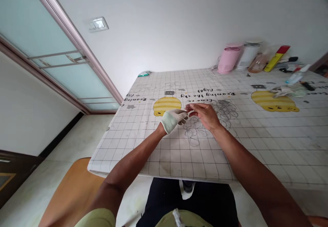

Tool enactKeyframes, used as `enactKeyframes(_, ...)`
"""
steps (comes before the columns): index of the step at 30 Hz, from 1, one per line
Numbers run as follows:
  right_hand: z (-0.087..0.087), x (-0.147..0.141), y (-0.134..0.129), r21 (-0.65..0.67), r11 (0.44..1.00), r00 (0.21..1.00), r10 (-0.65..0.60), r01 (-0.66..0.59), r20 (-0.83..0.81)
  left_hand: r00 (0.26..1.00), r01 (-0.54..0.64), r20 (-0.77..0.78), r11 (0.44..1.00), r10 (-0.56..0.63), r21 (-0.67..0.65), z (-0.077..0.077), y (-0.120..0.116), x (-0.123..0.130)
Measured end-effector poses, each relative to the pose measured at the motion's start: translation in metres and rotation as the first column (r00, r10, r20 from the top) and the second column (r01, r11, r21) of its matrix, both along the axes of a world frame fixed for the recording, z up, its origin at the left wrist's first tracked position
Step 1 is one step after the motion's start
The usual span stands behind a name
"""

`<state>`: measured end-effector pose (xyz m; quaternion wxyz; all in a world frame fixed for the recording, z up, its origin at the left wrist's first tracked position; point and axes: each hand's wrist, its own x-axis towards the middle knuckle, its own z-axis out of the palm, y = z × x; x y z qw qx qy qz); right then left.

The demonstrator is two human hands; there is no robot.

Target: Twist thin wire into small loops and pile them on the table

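Note:
My left hand (174, 119), in a pale knitted glove, is over the table with its fingers closed in a pinch. Bare, my right hand (207, 115) meets it fingertip to fingertip, thumb and fingers also pinched. Whatever lies between the fingertips is too small to make out. Beneath and beside the hands spreads a loose tangle of thin dark loops (227, 113), like fine wire or thin rings. Some single loops (192, 141) lie on the near side of the tangle, below my right hand.
A checked cloth with yellow balloon prints covers the table (123, 152). At the back right stand a pink device (230, 59), a white one (248, 55), bottles and a yellow can (275, 60). A crumpled glove (284, 91) lies at right. An orange chair (74, 193) stands lower left.

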<state>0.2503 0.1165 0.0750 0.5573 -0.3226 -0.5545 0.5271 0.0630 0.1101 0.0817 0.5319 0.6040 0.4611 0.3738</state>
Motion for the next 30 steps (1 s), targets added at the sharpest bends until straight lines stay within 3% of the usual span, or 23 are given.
enactKeyframes(5,-0.002,0.004,-0.002,0.014,0.999,0.998,0.05,-0.051,0.031,0.988,-0.071,0.131,0.994,0.082,-0.089,-0.01,0.0,0.007)
enactKeyframes(12,0.001,0.007,0.001,-0.029,0.995,0.994,0.098,-0.099,-0.039,0.949,0.044,0.314,0.991,-0.003,-0.124,-0.016,-0.009,0.001)
enactKeyframes(17,-0.01,-0.006,-0.002,-0.089,0.981,0.985,0.173,-0.173,-0.007,0.915,0.121,0.401,0.978,-0.044,-0.169,-0.024,-0.009,0.0)
enactKeyframes(22,-0.019,-0.015,-0.002,-0.138,0.986,0.994,0.088,-0.096,-0.063,0.888,0.17,0.456,0.962,-0.057,-0.212,-0.03,-0.007,0.0)
enactKeyframes(30,-0.015,-0.013,-0.005,-0.058,0.998,0.998,-0.039,0.036,-0.05,0.802,0.264,0.597,0.882,0.023,-0.39,-0.033,-0.004,-0.001)
